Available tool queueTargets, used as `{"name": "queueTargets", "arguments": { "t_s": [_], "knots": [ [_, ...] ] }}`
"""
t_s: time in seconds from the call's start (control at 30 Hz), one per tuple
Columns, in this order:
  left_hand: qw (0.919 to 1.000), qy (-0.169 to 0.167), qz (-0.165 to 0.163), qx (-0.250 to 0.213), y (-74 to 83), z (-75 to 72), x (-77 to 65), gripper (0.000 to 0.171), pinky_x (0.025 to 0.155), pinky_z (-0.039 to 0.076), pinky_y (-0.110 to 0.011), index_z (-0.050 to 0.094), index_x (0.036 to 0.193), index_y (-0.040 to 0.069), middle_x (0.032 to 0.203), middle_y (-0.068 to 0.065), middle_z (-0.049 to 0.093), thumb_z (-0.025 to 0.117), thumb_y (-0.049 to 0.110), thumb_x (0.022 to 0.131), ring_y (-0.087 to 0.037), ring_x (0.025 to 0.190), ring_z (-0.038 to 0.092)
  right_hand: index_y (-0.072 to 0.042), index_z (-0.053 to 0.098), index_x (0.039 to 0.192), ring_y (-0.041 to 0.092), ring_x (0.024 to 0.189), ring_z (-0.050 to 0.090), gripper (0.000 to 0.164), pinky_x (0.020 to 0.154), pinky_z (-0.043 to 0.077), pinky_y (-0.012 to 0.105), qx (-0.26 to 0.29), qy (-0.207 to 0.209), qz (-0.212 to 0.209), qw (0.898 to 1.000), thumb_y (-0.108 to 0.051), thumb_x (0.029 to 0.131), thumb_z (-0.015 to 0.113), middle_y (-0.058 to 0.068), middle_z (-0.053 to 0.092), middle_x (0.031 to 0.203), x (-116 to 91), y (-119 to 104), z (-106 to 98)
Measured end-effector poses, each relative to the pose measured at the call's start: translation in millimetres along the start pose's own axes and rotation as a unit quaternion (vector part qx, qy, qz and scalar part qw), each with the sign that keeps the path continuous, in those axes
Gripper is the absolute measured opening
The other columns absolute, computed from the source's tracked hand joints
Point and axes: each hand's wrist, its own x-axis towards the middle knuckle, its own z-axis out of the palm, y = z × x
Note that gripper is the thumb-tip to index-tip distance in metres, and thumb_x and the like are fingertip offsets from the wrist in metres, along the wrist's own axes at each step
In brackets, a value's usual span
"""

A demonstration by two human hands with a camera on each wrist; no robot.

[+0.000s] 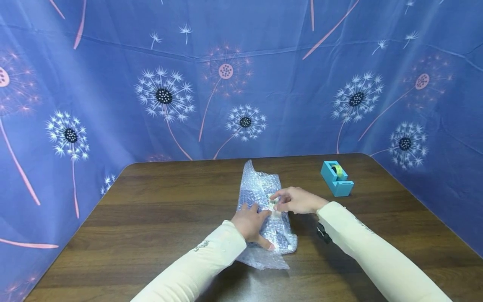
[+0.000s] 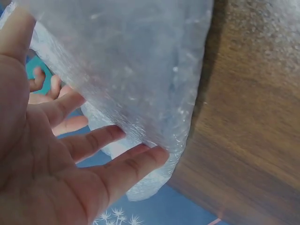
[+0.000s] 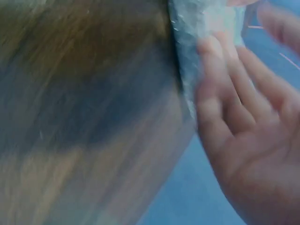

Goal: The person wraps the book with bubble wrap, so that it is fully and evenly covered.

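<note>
A bundle of bubble wrap lies lengthwise on the wooden table, its loose end sticking out toward the near side. My left hand rests on its lower left part, fingers and thumb spread. In the left wrist view the fingers lie along the wrap's edge. Over the right side of the bundle is my right hand, index finger and thumb apart, fingertips at a small pale yellowish patch on the wrap. The right wrist view shows its bent fingers against the wrap, slightly blurred. Whatever the wrap encloses is hidden.
A teal tape dispenser with a yellow roll stands at the table's back right. Behind the brown wooden table hangs a blue cloth printed with dandelions. A dark object shows under the right wrist.
</note>
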Motion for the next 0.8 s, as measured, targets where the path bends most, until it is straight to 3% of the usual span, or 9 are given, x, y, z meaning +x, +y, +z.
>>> {"name": "queueTargets", "arguments": {
  "t_s": [0.1,0.2,0.27,0.37,0.53,0.67,0.8],
  "knots": [
    [1.0000,0.000,-0.005,-0.004,1.0,-0.1,0.3,0.096,0.103,0.050,-0.044,0.052,0.149,0.024,0.141,-0.015,0.055,0.085,0.066,0.069,-0.038,0.127,0.053,0.001,0.068,0.125,0.021,0.080,0.066,0.030,0.069,0.054,0.037,-0.008,0.098,0.025,0.995,-0.015,0.100,0.064,0.007,0.072,0.093,9.5,5.6,4.4],
    [0.9999,-0.001,-0.008,-0.007,2.2,-1.7,0.0,0.096,0.102,0.050,-0.044,0.052,0.149,0.025,0.140,-0.014,0.055,0.085,0.066,0.068,-0.037,0.127,0.053,0.002,0.070,0.120,0.027,0.088,0.068,0.025,0.076,0.056,0.043,-0.019,0.194,0.058,0.979,-0.013,0.101,0.062,0.013,0.072,0.101,19.4,11.1,7.4],
    [0.9999,-0.003,-0.011,-0.008,2.7,-2.6,-0.3,0.096,0.102,0.050,-0.044,0.052,0.149,0.025,0.140,-0.013,0.055,0.086,0.065,0.068,-0.037,0.128,0.052,0.003,0.069,0.120,0.032,0.096,0.067,0.026,0.080,0.055,0.048,-0.020,0.232,0.087,0.969,-0.014,0.102,0.060,0.018,0.071,0.107,26.1,13.8,7.7],
    [0.9998,-0.007,-0.015,-0.007,2.8,-2.9,-0.4,0.096,0.103,0.049,-0.043,0.051,0.150,0.026,0.142,-0.012,0.054,0.085,0.065,0.069,-0.036,0.130,0.051,0.006,0.063,0.128,0.041,0.105,0.064,0.034,0.083,0.053,0.051,-0.021,0.241,0.126,0.962,-0.016,0.105,0.055,0.025,0.067,0.117,35.5,15.2,5.4],
    [0.9998,-0.008,-0.016,-0.004,3.0,-1.0,0.3,0.096,0.105,0.048,-0.043,0.051,0.150,0.026,0.144,-0.013,0.053,0.085,0.066,0.069,-0.037,0.132,0.050,0.010,0.041,0.148,0.045,0.116,0.059,0.049,0.091,0.051,0.053,-0.011,0.212,0.170,0.962,-0.018,0.108,0.045,0.031,0.058,0.132,51.1,12.3,1.8],
    [0.9999,-0.003,-0.016,0.001,3.2,-1.1,-0.6,0.097,0.104,0.049,-0.043,0.051,0.149,0.027,0.144,-0.013,0.054,0.085,0.067,0.068,-0.037,0.131,0.050,0.010,0.028,0.154,0.045,0.124,0.055,0.057,0.102,0.046,0.056,0.004,0.203,0.178,0.963,-0.018,0.107,0.041,0.033,0.053,0.139,61.0,6.9,2.5],
    [0.9997,0.000,-0.022,0.007,2.0,-1.0,-0.5,0.098,0.104,0.049,-0.043,0.051,0.149,0.027,0.144,-0.013,0.054,0.085,0.068,0.066,-0.036,0.130,0.051,0.008,0.028,0.155,0.047,0.132,0.049,0.056,0.108,0.041,0.058,0.011,0.222,0.181,0.958,-0.017,0.107,0.041,0.033,0.047,0.146,68.1,-0.4,5.1]
  ]
}}
